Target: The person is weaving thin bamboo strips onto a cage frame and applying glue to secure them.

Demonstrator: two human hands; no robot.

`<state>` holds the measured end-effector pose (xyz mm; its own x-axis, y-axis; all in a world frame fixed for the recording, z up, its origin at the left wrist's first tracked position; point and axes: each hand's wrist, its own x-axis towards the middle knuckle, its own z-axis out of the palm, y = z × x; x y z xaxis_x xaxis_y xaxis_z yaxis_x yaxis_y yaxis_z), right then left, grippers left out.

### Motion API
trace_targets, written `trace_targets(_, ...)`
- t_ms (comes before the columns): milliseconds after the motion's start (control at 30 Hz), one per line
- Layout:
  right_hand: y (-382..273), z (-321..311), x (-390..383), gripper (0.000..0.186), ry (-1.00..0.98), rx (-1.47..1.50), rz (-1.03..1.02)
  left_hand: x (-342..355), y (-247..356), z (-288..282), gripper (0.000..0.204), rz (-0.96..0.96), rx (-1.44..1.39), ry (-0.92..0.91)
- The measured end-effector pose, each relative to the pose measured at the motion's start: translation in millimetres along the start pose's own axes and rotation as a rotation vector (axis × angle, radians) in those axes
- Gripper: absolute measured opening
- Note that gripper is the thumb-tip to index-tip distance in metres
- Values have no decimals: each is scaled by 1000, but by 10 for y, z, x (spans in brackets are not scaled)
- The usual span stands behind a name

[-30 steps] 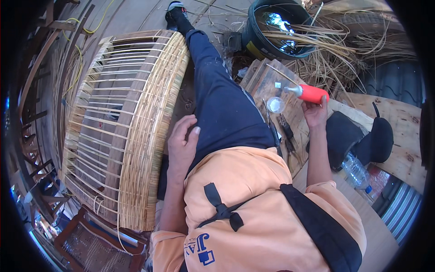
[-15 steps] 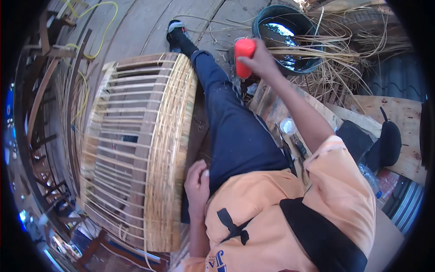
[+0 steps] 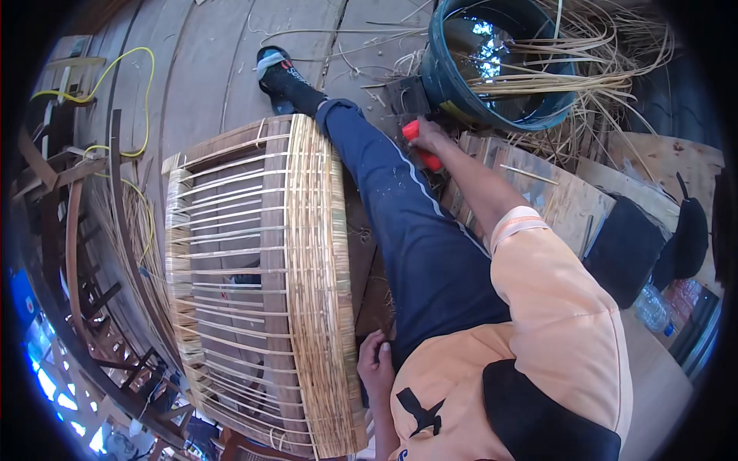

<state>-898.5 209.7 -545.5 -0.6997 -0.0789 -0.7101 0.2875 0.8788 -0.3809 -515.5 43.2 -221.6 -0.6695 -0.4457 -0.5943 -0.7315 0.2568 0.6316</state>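
Observation:
My right hand (image 3: 432, 138) is closed around a red cylindrical object (image 3: 428, 159), beside my right shin and just short of the bucket. Fingers cover its middle, so its exact kind is not clear. My left hand (image 3: 375, 364) hangs by my hip with loosely bent fingers and nothing visible in it. Close to its left stands a wooden frame (image 3: 273, 207) wound with pale cane strips. Dense weaving (image 3: 319, 292) covers its right side, while spaced strands (image 3: 231, 270) cross the middle.
A dark green bucket (image 3: 440, 58) of water holds soaking cane strips (image 3: 530, 75). More cane lies beyond it. Wooden boards (image 3: 530, 165), a black cloth (image 3: 626, 242) and a plastic bottle (image 3: 653, 307) are at the right. A yellow cord (image 3: 148, 92) and dark wooden frames (image 3: 75, 230) stand left.
My right hand has brought the red object down, nearer to my shin and the boards. The view has shifted, so the frame and my left hand appear farther right.

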Motion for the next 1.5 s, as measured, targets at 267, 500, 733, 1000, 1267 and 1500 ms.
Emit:
trace_targets(267,291,429,212,82,-118,-93,233,63,-28,-1,21,-100,18,-50)
trace_targets(500,586,635,346,84,0,-72,346,10,-78,-26,22,-154,47,-50)
trace_targets(733,249,198,181,59,137,31,330,-5,-4,-61,23,-118,56,-37)
trace_targets(1000,256,-123,219,36,280,17,-381,-279,181,-301,23,115,-29,106)
trace_targets(1267,-1494,-261,-1615,33,-150,484,-677,-1900,-360,-1070,20,-228,208,1244)
trace_targets(1500,-2203,748,-3737,33,-544,209,-1126,-2306,-1535,-1001,48,-427,-444,1402)
